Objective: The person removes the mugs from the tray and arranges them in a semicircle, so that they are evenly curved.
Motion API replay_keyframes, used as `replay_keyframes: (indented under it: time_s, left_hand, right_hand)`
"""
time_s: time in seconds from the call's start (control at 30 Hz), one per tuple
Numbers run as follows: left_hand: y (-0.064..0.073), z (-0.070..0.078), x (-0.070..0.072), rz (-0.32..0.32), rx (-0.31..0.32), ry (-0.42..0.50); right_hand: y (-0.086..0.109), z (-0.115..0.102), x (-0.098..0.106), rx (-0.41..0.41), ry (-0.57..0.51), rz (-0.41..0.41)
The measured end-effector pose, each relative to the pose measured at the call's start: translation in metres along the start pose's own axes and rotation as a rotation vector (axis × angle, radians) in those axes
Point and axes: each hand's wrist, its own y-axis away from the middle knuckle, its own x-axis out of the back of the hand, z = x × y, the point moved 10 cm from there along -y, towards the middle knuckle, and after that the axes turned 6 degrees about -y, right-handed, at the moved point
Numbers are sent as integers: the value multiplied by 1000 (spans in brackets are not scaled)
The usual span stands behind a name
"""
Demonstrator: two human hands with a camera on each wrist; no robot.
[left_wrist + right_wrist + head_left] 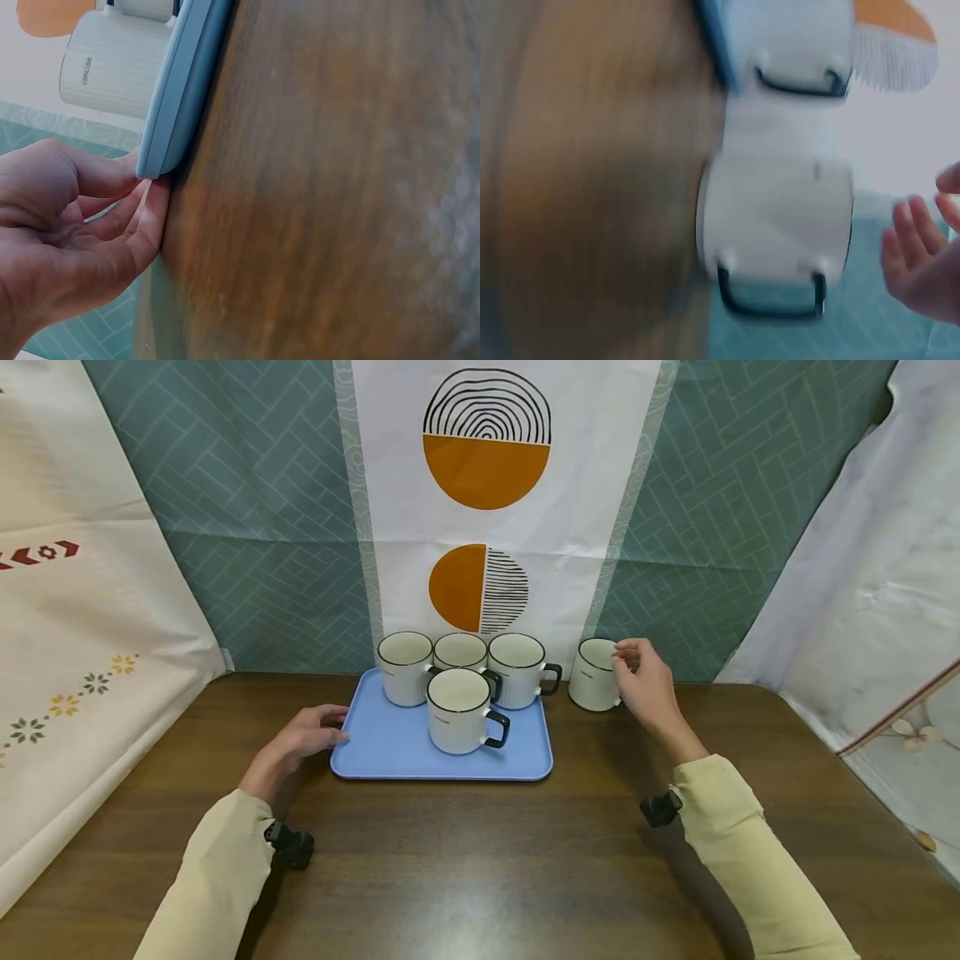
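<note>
A blue tray (pixel 390 760) lies on the table with several white, black-rimmed mugs on it, among them a front mug (pixel 455 727) with its black handle to the right. At the tray's left edge is my left hand (pixel 306 733). Thumb and fingers (pixel 154 206) pinch the tray's rim in the left wrist view. Another white mug (pixel 594 681) stands on the table, right of the tray. Beside and above that mug is my right hand (pixel 647 685), its fingers loosely bent around nothing. A gap separates hand and mug (pixel 776 217) in the blurred right wrist view.
Behind the tray hangs a patterned cloth (pixel 487 527) in white and green, close to the rear mugs. Pale cloths (pixel 97 635) hang at both sides. The brown table (pixel 465 860) extends in front of the tray.
</note>
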Motion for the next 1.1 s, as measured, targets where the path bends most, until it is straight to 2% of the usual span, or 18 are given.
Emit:
replay_keyframes:
  time_s: [0.23, 0.47, 0.6, 0.77, 0.93, 1.1]
  left_hand:
    - [-1, 1, 1, 3, 7, 4]
    - [0, 0, 1, -2, 13, 2]
    - [0, 0, -1, -6, 7, 7]
    - [0, 0, -1, -6, 9, 12]
    - [0, -1, -2, -7, 17, 11]
    - [-1, -2, -1, -5, 23, 13]
  right_hand:
    - [24, -13, -66, -145, -275, -321]
    - [45, -17, -120, -212, -417, -463]
    - [53, -21, -138, -237, -479, -501]
    - [55, -28, -151, -242, -544, -469]
    - [56, -25, -160, -314, -524, -414]
    - [58, -32, -172, -278, -516, -436]
